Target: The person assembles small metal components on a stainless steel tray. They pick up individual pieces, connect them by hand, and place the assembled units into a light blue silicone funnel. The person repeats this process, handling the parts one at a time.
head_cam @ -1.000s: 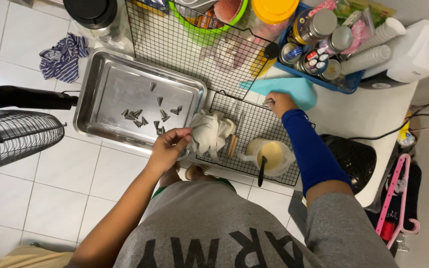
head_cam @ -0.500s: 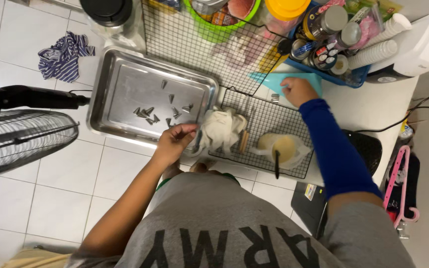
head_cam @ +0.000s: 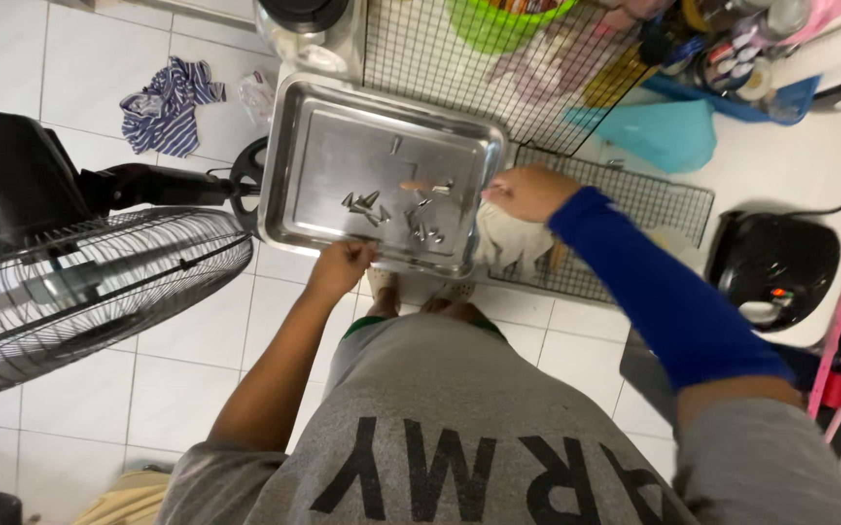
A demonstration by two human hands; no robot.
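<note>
A rectangular metal tray (head_cam: 323,156) lies on the floor with several small metal pieces (head_cam: 382,206) scattered in its middle. My left hand (head_cam: 343,264) is closed on the tray's near rim. My right hand (head_cam: 527,192), in a blue sleeve, has its fingers curled at the tray's right rim. Just below that hand a white crumpled bundle (head_cam: 508,245) sits on a wire rack (head_cam: 634,199).
A standing fan (head_cam: 80,282) fills the left side, close to the tray. A striped cloth (head_cam: 168,107) lies on the tiles behind it. A teal cloth (head_cam: 668,131), a black appliance (head_cam: 770,262), a green bowl (head_cam: 498,19) and a blue basket of bottles (head_cam: 732,68) crowd the right and back.
My left hand has left the white bundle and taken the tray's near rim. My right hand has come off the teal cloth to the tray's right rim.
</note>
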